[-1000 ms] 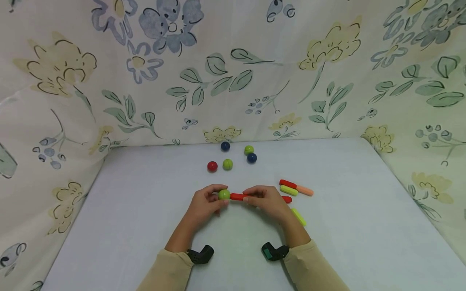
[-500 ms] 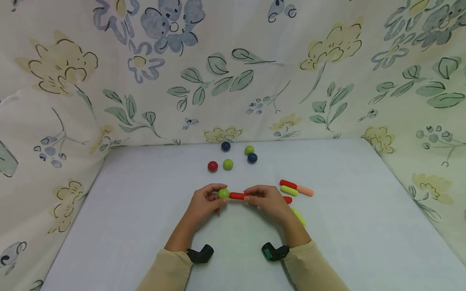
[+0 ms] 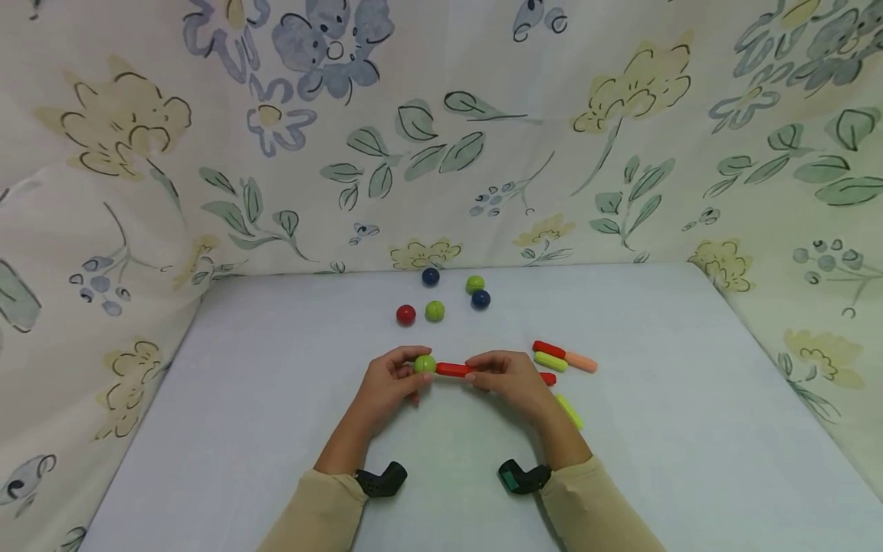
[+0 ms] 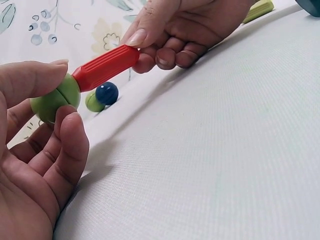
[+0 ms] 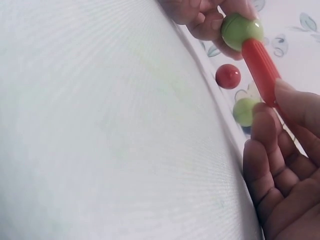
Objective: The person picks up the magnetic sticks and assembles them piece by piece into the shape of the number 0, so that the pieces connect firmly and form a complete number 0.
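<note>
In the head view my left hand pinches a light green ball between thumb and fingers, over the middle of the table. A ridged red stick meets the ball's right side, end against it. My right hand pinches this stick near its other end, thumb on top. From the left wrist, the ball shows a seam line, and the stick slants up toward the right fingers. The right wrist view has the ball and stick joined in one line.
Behind the hands lie a red ball, a green ball, two dark blue balls and another green ball. Right of them are red, yellow-green and orange sticks. Another yellow-green stick lies beside the right wrist.
The green ball and red stick sit very slightly higher in the head view. Both hands keep the same hold, and the loose balls and sticks stay where they were.
</note>
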Demonstrator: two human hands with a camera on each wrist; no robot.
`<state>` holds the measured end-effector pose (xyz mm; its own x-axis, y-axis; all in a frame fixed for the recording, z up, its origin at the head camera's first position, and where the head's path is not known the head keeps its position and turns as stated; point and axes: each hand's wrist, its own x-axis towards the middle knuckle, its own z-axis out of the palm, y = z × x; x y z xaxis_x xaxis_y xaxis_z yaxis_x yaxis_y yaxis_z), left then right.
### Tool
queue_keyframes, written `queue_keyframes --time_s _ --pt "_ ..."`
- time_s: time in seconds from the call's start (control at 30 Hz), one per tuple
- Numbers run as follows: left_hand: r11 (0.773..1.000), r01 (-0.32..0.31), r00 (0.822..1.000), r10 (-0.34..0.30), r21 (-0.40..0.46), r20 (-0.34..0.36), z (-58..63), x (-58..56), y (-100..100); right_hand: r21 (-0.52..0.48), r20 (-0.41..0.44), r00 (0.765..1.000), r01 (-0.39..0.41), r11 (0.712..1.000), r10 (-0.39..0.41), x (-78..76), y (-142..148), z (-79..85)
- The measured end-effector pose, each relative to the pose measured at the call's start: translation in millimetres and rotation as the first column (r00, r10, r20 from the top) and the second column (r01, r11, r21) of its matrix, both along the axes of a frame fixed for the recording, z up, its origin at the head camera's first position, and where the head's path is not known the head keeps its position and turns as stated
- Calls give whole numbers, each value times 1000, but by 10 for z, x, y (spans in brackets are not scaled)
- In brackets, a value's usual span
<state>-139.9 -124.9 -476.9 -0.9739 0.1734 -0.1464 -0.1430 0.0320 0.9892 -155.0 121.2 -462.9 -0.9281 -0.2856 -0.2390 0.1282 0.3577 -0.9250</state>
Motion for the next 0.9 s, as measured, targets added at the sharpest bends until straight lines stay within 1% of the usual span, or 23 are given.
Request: queue_keyframes --time_s 0.2,0.4,0.53,0.63,0.7,0.77,0.9 --pt "1000 9 1000 -9 15 15 -5 -3 2 5 12 1000 21 1000 -21 -8 1 -16" --pt "999 31 999 -31 17 20 7 2 -7 -12 26 999 32 999 -31 -10 5 -25" --pt "999 38 999 -38 29 13 32 6 -41 -17 22 999 36 999 -36 -16 -28 9" --pt "998 28 999 -29 51 14 42 -1 -63 -8 23 999 35 999 -35 -20 -45 37" --pt "996 11 1000 -13 84 26 40 -6 -75 2 30 999 39 999 -39 -20 -47 52" --pt "990 -12 999 6 138 46 32 -13 -86 12 38 998 47 999 -47 -28 -44 62" --pt "963 -57 996 38 262 79 14 -12 -113 21 25 998 50 999 -51 -99 -93 67"
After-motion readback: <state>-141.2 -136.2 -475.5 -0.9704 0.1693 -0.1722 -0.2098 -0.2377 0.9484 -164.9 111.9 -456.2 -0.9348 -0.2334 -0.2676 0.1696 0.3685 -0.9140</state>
